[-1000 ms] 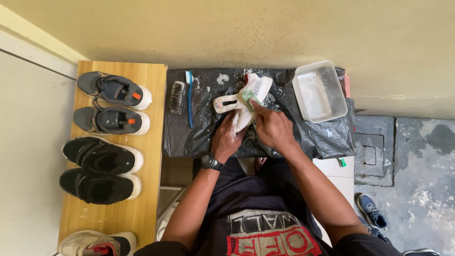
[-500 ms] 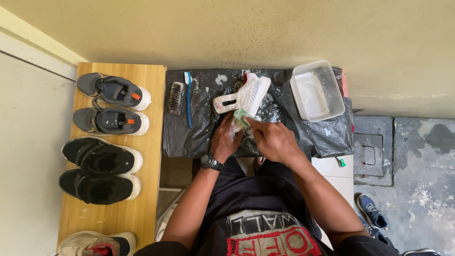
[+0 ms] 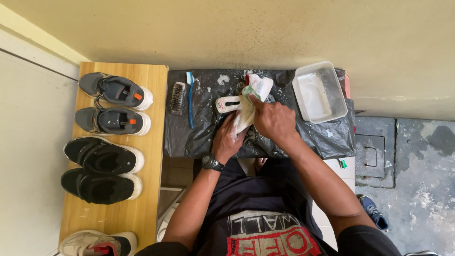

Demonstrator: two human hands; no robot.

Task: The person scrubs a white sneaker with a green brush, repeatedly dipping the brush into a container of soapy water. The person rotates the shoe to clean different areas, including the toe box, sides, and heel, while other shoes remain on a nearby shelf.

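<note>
A white shoe [image 3: 256, 92] with red and green marks lies sole-side toward me on a black plastic sheet [image 3: 189, 137]. My left hand [image 3: 227, 140], with a black watch on the wrist, grips the near end of the shoe. My right hand [image 3: 272, 118] presses a pale cloth [image 3: 244, 114] against the shoe's side. A white brush [image 3: 227, 103] lies just left of the shoe, touching it or nearly so.
A clear plastic tub [image 3: 320, 92] with water stands at the right on the sheet. A bristle brush [image 3: 177, 97] and a blue toothbrush [image 3: 190, 102] lie at the left. Several pairs of shoes [image 3: 113, 106] line a wooden bench [image 3: 151, 189]. A metal floor hatch [image 3: 372, 154] is at the right.
My right hand went down the shoe toward me and has come back up along its side with the cloth. My left hand has kept its grip.
</note>
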